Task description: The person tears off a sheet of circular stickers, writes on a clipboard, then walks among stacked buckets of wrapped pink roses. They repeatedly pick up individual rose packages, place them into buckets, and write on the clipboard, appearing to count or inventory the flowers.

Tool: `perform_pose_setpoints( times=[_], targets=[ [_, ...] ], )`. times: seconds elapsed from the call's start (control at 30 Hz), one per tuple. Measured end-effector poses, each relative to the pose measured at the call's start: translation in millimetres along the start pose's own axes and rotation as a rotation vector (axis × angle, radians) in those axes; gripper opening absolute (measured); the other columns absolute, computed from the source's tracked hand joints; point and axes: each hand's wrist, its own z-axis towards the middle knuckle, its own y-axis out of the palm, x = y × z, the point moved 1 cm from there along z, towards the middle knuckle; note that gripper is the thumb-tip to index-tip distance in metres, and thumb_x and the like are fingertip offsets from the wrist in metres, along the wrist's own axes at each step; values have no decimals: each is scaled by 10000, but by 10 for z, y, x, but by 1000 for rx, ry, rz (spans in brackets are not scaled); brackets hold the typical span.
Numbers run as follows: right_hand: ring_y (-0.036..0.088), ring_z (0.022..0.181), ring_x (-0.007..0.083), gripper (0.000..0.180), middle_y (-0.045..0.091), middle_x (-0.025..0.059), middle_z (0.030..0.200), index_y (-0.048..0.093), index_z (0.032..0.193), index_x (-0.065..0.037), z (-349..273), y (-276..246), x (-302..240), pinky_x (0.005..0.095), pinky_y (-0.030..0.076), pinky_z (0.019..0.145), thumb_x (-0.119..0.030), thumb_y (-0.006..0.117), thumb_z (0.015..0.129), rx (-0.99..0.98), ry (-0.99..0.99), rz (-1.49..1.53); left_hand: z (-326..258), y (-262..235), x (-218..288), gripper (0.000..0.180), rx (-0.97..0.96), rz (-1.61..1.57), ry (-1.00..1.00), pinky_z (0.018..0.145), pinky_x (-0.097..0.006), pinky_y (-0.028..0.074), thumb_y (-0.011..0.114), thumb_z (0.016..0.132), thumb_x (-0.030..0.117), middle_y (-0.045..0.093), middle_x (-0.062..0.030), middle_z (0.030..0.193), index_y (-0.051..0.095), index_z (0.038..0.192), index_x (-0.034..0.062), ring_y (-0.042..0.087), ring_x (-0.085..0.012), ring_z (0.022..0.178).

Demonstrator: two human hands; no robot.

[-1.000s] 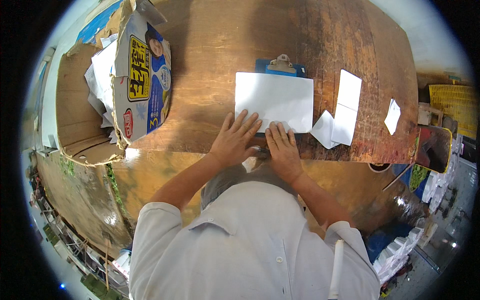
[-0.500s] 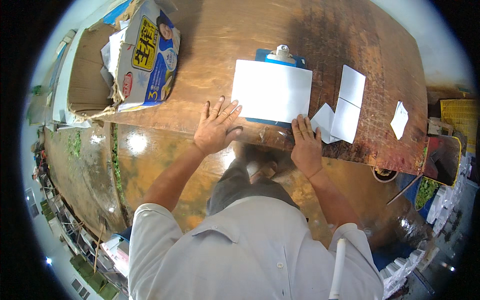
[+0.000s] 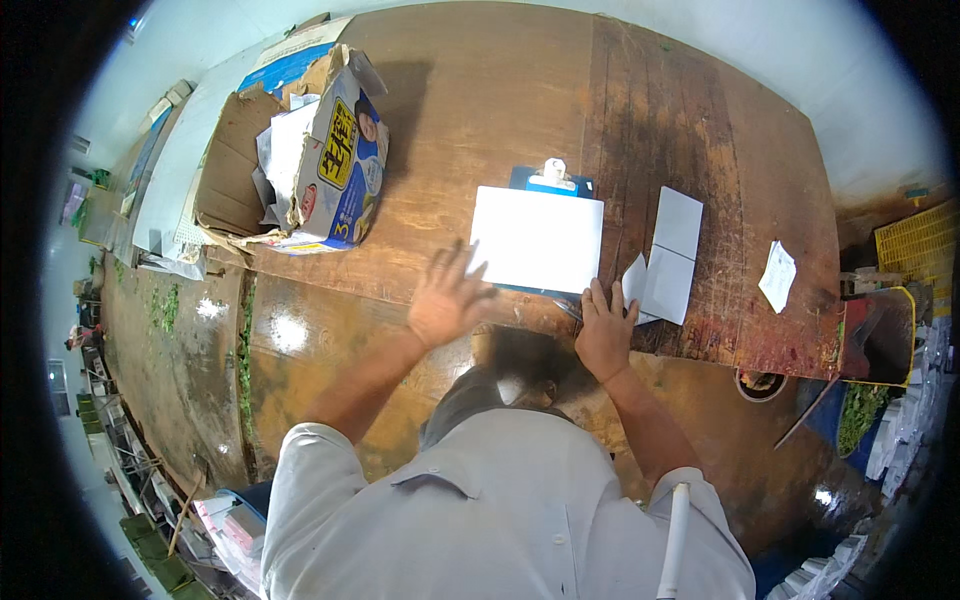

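Right now I see my spread left hand (image 3: 447, 300) nearest the white paper sheet on the blue clipboard (image 3: 537, 238), lying crosswise ahead; my right hand (image 3: 603, 330) presses flat by its corner.

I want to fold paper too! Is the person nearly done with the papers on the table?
Hard to say. Folded white paper pieces already lie beside the clipboard. A flat white sheet lies unfolded on it. The right hand rests at the table edge; the left hand hovers, empty.
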Motion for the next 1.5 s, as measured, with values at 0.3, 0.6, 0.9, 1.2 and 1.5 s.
perform_pose_setpoints(
  times=[0.3,0.6,0.9,1.2,1.5],
  targets=[
    [336,1397,397,480,506,160,1412,584,1278,0,-56,-136,-108,680,157,1109,-60,557,803,-52,-57,56,427,358,440,649,-81,-294,168,1146,-577,202,635,882,458,367,-171,1513,487,1407,106,244,-390,1437],
    [647,779,270,266,646,178,932,579,1219,1,1096,-623,403,374,502,705,-119,508,992,201,82,595,254,430,17,435,-24,-236,329,1050,-466,351,650,883,277,520,-78,1378,591,1283,118,447,-299,1282],
    [632,953,382,296,624,183,1035,636,1048,-17,3282,114,147,484,503,836,-273,536,938,-2,-149,375,364,222,37,322,85,-132,372,878,-392,474,652,829,168,631,-110,1133,628,1122,35,599,-259,1038],
    [607,997,390,252,618,176,1064,633,988,-46,3540,155,243,489,478,879,-270,569,894,-186,-318,338,595,-931,361,153,302,-924,-729,634,-271,486,546,975,121,624,-56,789,641,988,2,587,-162,682],
    [625,941,392,265,654,195,992,634,912,-26,3568,165,283,460,485,832,-283,579,878,-170,-323,421,903,354,117,196,218,-1353,-1099,616,-263,452,550,968,149,605,-59,734,622,991,-32,557,-138,652]
  ],
)
